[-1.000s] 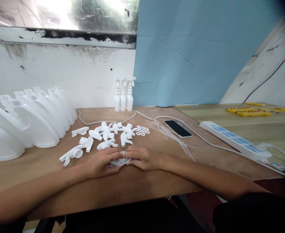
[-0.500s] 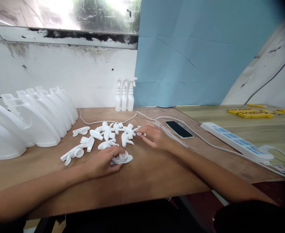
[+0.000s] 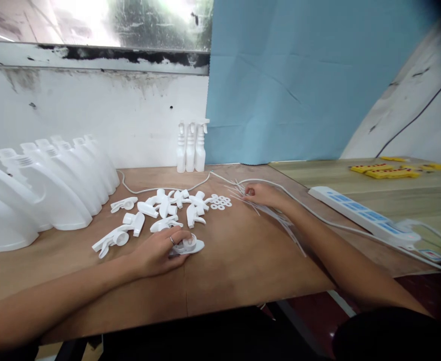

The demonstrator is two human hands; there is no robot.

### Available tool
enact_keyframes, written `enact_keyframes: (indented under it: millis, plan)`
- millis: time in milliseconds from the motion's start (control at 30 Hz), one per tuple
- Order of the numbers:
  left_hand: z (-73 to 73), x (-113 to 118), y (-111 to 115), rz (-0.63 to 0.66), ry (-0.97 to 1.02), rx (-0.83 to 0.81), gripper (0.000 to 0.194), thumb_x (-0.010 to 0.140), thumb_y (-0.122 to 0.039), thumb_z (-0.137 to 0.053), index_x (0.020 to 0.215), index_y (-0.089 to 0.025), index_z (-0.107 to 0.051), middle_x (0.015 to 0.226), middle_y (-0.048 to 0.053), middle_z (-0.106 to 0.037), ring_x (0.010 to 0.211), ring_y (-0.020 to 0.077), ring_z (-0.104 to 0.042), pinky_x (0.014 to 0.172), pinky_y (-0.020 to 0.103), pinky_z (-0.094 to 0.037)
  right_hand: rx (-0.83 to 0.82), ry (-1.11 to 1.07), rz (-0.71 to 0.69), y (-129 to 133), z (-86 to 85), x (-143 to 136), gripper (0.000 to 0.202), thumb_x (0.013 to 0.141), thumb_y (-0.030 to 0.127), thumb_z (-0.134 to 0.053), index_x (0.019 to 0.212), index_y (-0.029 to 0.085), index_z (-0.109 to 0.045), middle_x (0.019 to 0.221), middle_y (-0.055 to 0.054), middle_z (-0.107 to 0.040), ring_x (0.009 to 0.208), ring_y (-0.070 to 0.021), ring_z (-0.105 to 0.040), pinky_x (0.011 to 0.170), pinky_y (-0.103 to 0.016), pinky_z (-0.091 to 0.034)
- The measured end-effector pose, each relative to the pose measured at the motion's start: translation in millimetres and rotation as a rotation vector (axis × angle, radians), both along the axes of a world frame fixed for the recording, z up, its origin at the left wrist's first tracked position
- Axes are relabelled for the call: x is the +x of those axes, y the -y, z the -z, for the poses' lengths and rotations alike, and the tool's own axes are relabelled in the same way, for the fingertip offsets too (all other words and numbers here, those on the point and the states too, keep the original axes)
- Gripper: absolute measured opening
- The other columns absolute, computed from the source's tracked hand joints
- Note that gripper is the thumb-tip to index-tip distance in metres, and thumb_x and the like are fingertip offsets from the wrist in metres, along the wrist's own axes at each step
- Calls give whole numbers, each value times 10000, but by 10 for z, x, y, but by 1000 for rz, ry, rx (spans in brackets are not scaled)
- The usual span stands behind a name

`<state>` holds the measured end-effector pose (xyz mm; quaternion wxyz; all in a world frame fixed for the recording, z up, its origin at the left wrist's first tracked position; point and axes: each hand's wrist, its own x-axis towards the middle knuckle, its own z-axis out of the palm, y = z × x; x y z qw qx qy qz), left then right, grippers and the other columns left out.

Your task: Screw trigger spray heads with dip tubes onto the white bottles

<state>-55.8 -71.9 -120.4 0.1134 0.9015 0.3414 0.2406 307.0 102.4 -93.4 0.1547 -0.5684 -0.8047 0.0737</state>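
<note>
From where I stand, the left hand (image 3: pixel 166 252) is closed around a white plastic sprayer piece (image 3: pixel 197 246) low over the near part of the brown tabletop (image 3: pixel 243 273), its rounded end poking out past the fingers. It looks light, stiff and rather smooth; its broad sides should give the surest hold. The right hand (image 3: pixel 264 195) bends its fingers over the thin white tubes (image 3: pixel 288 231); I can't tell whether it pinches one. Those seem feather-light and springy, best taken near an end. White washers (image 3: pixel 219 202) lie between the tubes and the trigger heads (image 3: pixel 165 206).
</note>
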Motion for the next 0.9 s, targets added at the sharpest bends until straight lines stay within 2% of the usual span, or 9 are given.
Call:
enact_keyframes:
  millis: [100,200,467,533,600,700,800,900]
  plan:
    - [-3,3,-4,2,-5,18,274,885,-247,-564,1149,-220,-492,998,51,-613,851,191,-592,728,303,-470,-25,-25,17,-67,83,12,146,667,161,-664,812,161,-655,663,-5,-608,636,-157,-549,570,-232,-337]
    - [-31,7,6,-11,-14,-16,259,890,-250,-564,1138,-222,-498,989,45,-610,836,184,-593,717,295,-468,-49,-76,32,-63,82,-6,213,641,124,-634,849,163,-658,638,12,-585,621,-149,-535,559,-225,-334]
    - [-36,12,14,-6,-10,-15,269,878,-233,-562,1139,-220,-497,995,47,-607,850,187,-595,729,300,-471,-98,-303,127,105,-183,-45,287,722,194,-549,972,108,-658,534,31,-511,482,-107,-428,480,-226,-313]
    - [-27,12,12,-15,-15,-21,269,875,-234,-564,1136,-220,-499,1000,47,-611,862,192,-600,740,307,-474,-137,-448,130,156,-256,-61,294,727,179,-544,990,94,-643,519,35,-479,458,-92,-387,448,-218,-283]
    - [-26,12,15,-26,-24,-38,271,876,-239,-564,1139,-222,-502,1011,46,-619,873,197,-608,754,316,-478,-209,-682,122,215,-326,-93,282,710,159,-582,981,97,-629,519,39,-462,442,-75,-352,420,-207,-238]
    - [-46,22,31,-73,-10,-96,381,865,-260,-591,1226,-225,-474,1074,55,-639,908,208,-623,789,333,-490,-320,-1034,36,312,-406,-192,341,695,150,-683,1030,120,-627,583,30,-505,470,-64,-379,422,-188,-248]
    - [-72,46,54,-109,11,-151,473,860,-279,-609,1304,-234,-450,1169,66,-637,973,219,-627,834,342,-495,-437,-1326,-156,418,-409,-375,413,710,176,-756,1107,151,-645,713,10,-568,591,-82,-494,508,-190,-383]
    - [-80,73,71,-93,58,-152,381,878,-268,-590,1250,-243,-515,1156,46,-638,982,200,-621,850,319,-491,-576,-1416,-337,567,-346,-654,357,740,164,-759,1086,161,-674,820,-11,-608,741,-108,-568,670,-228,-481]
